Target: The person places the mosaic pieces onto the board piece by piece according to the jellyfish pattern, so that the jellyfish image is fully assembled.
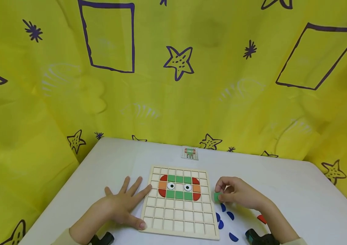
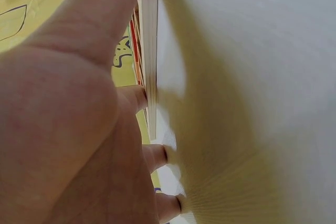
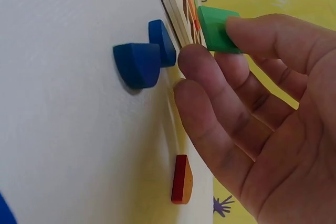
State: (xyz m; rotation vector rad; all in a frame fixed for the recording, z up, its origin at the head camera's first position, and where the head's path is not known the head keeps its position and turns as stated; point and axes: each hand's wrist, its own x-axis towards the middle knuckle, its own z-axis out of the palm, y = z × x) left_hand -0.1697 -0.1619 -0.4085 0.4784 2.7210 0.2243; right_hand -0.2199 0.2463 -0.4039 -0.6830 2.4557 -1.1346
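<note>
the right hand [image 1: 236, 193] pinches a green square tile [image 3: 214, 29], and to this hand's left a pale wooden grid board [image 1: 174, 214] is touched at its edge by the splayed left hand [image 1: 121, 204].

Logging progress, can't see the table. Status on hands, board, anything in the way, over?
Left hand spread, touching board. Right hand pinching green tile, right of board. Board part-filled. Loose blue pieces near right hand, possible clutter.
</note>
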